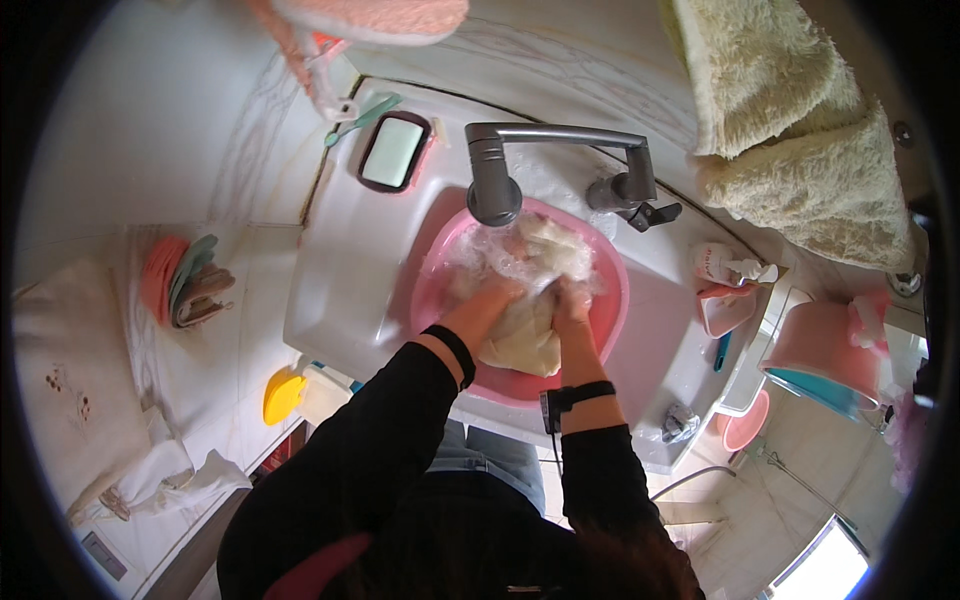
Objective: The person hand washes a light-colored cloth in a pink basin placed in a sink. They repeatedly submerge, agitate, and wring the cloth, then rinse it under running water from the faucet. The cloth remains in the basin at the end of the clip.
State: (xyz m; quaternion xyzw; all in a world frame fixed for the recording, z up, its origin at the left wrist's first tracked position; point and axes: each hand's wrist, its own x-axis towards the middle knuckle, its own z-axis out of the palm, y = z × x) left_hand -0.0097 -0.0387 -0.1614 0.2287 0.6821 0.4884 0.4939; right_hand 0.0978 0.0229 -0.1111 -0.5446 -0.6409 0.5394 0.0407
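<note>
A pink plastic basin (517, 391) sits in the white sink under the spout of a grey faucet (495, 191). Soapy water and white suds (480, 251) fill its far part. A wet cream cloth (525, 337) lies bunched in it, partly in the foam. My left hand (504, 286) reaches into the suds at the cloth's left side, and foam hides its fingers. On the cloth's right side, my right hand (571, 300) has its fingers curled around a fold. Both wrists wear black straps, the right one with a small device and a cable.
A soap bar (393, 152) in a dark-rimmed dish and a green toothbrush (364, 120) lie on the sink's far left ledge. To the right are a pump bottle (716, 262), a pink soap dish (727, 311) and crumpled plastic (679, 422). A cream towel (802, 150) hangs above.
</note>
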